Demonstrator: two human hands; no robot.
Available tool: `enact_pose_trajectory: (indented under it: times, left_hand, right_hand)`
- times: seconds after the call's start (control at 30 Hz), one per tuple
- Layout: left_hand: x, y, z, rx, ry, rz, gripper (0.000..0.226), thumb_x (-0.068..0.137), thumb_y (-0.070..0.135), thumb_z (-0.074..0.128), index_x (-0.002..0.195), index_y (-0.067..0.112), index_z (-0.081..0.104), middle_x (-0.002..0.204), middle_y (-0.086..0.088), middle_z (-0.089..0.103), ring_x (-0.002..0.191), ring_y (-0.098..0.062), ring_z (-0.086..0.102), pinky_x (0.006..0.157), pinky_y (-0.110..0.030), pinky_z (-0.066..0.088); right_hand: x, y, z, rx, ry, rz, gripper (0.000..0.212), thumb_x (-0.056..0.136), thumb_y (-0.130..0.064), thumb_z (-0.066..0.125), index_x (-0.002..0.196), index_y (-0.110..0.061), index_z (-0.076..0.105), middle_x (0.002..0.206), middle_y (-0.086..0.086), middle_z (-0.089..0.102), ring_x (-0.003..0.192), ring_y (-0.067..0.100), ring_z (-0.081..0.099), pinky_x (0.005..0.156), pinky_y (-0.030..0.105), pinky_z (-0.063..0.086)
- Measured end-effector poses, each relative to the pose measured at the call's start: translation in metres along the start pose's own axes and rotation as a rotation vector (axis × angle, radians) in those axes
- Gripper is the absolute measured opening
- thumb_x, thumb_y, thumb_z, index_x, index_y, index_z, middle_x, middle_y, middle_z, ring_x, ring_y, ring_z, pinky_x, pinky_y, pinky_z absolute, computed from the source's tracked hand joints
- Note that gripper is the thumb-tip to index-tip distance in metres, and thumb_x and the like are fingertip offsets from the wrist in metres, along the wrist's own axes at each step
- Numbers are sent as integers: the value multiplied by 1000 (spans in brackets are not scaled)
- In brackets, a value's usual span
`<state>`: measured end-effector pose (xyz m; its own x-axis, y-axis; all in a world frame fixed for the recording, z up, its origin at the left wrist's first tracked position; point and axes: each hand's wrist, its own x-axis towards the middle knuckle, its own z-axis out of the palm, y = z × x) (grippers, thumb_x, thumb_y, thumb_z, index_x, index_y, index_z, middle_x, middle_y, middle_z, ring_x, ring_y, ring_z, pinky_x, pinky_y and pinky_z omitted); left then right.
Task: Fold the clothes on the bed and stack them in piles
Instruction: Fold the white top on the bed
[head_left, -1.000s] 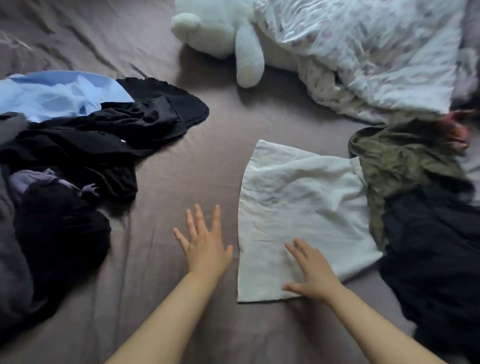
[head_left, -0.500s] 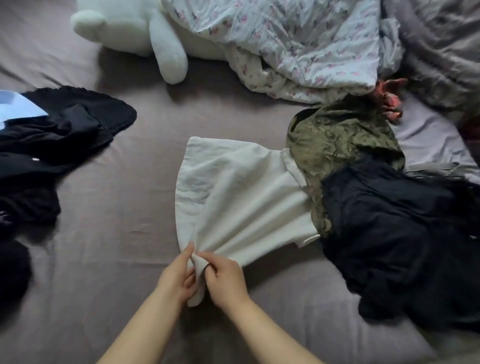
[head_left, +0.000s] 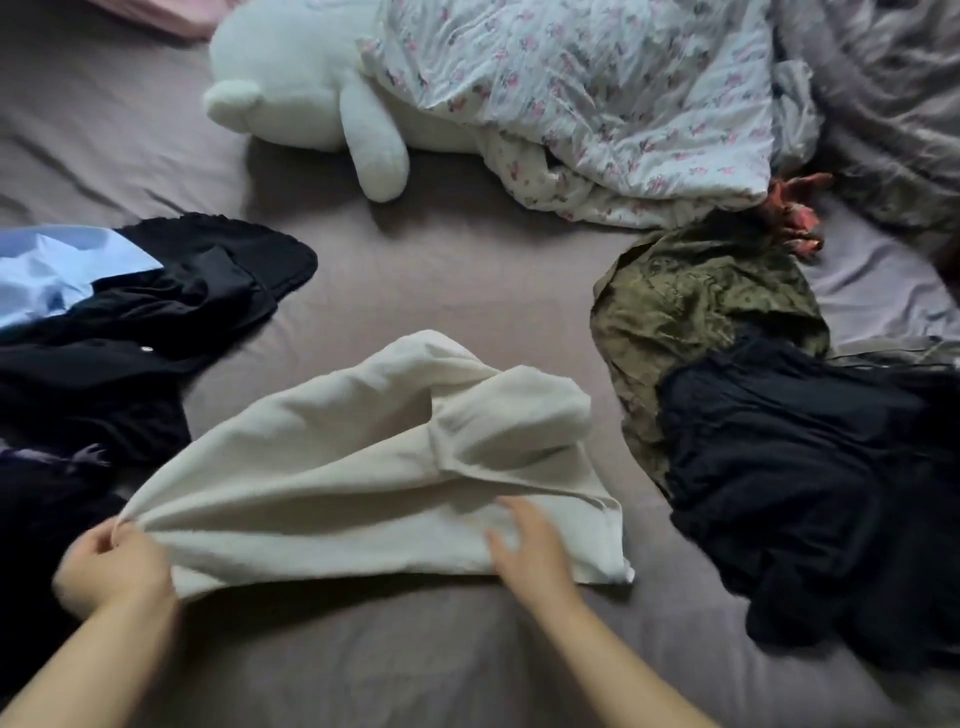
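A cream-white garment (head_left: 374, 467) is spread, rumpled, across the near middle of the mauve bed sheet (head_left: 457, 291). Its left corner is pinched and drawn taut by the left hand (head_left: 111, 566), whose fingers are curled round a gathered bunch of the cloth. The right hand (head_left: 530, 551) is laid on the garment's lower right part with its fingers extended and nothing clasped; motion blur softens its outline. The far part of the garment is raised in a loose hump, and its right edge lies flat on the sheet. To the left, a heap of black clothes (head_left: 156, 322) is seen just beside the garment's pulled corner, with a light blue shirt (head_left: 57, 270) partly buried under it and a bit of purple fabric (head_left: 62, 457) showing at the heap's near side. To the right, an olive patterned garment (head_left: 696, 312) is overlapped at its near side by a dark navy garment (head_left: 810, 478); both lie near the cream cloth but apart from it. Farther back, a white plush toy (head_left: 301, 88) is partly covered by a floral duvet (head_left: 597, 88). A small red-orange item (head_left: 795, 208) sticks out beneath the duvet's edge, and grey bedding (head_left: 893, 93) is bunched in the far right corner.
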<state>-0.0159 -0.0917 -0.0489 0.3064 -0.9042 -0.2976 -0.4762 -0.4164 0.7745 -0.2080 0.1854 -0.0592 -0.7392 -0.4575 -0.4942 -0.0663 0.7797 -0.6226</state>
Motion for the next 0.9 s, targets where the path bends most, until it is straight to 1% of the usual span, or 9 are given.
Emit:
enact_pose_trajectory:
  times: [0.1, 0.17, 0.23, 0.3, 0.43, 0.57, 0.7, 0.77, 0.9]
  left_hand:
    - [-28, -22, 13, 385, 11, 212, 37, 77, 27, 60, 114, 30, 61, 123, -22, 56, 112, -43, 51, 96, -57, 42]
    - [-84, -11, 29, 421, -186, 375, 45, 80, 20, 65, 123, 8, 59, 124, -26, 52, 117, -43, 44, 100, -53, 35]
    - [-147, -26, 49, 418, -375, 474, 44, 76, 10, 72, 118, 5, 62, 117, -23, 55, 114, -42, 46, 98, -47, 36]
    - [-192, -46, 68, 426, -538, 481, 43, 74, 9, 74, 116, 9, 64, 114, -15, 56, 112, -38, 49, 96, -43, 37]
    - [-227, -43, 99, 382, -728, 309, 62, 84, 28, 69, 138, 12, 45, 137, -10, 44, 130, -26, 39, 106, -33, 29]
    - [-203, -18, 141, 299, -737, 24, 90, 78, 42, 74, 147, 8, 27, 148, -13, 35, 136, -29, 34, 112, -38, 30]
    - [-189, 12, 169, -27, -612, -375, 80, 84, 25, 72, 145, 7, 23, 143, -12, 43, 126, -30, 47, 100, -29, 37]
    - [-196, 22, 169, 32, -592, -306, 73, 90, 12, 62, 148, 15, 18, 137, -13, 49, 119, -30, 51, 92, -29, 38]
    - [-215, 23, 150, 165, -692, 163, 68, 93, 2, 43, 149, 34, 22, 125, -1, 48, 105, -18, 54, 96, -27, 39]
  right_hand:
    - [20, 34, -37, -148, 198, 127, 69, 83, -29, 72, 141, -10, 40, 147, 10, 38, 135, 26, 35, 110, 31, 27]
    - [34, 45, -51, -229, 165, 158, 91, 81, -40, 73, 150, -13, 21, 158, 7, 16, 144, 25, 20, 114, 36, 23]
    - [50, 46, -55, -325, 64, 145, 108, 76, -50, 73, 153, -14, 6, 161, 2, 2, 147, 23, 8, 118, 39, 18]
    - [68, 41, -51, -418, 28, 99, 113, 72, -55, 74, 152, -13, 7, 159, 5, 14, 147, 22, 12, 119, 40, 13]
    - [89, 30, -49, -292, 79, 120, 104, 71, -43, 79, 150, -18, 16, 141, 7, 46, 133, 28, 39, 113, 47, 26]
    - [86, 49, -54, -134, 89, 258, 110, 72, -31, 80, 153, -22, 6, 152, 11, 24, 137, 32, 32, 109, 47, 33]
    - [68, 77, -66, -291, 16, 380, 81, 72, -41, 78, 139, -20, 38, 136, 6, 47, 125, 28, 46, 98, 41, 41]
    - [57, 89, -70, -84, 10, 447, 66, 72, -32, 81, 127, -14, 47, 120, 4, 59, 112, 27, 56, 83, 33, 43]
    - [29, 109, -69, 126, -136, 551, 37, 72, -19, 83, 102, -10, 63, 107, 7, 69, 89, 19, 63, 73, 27, 49]
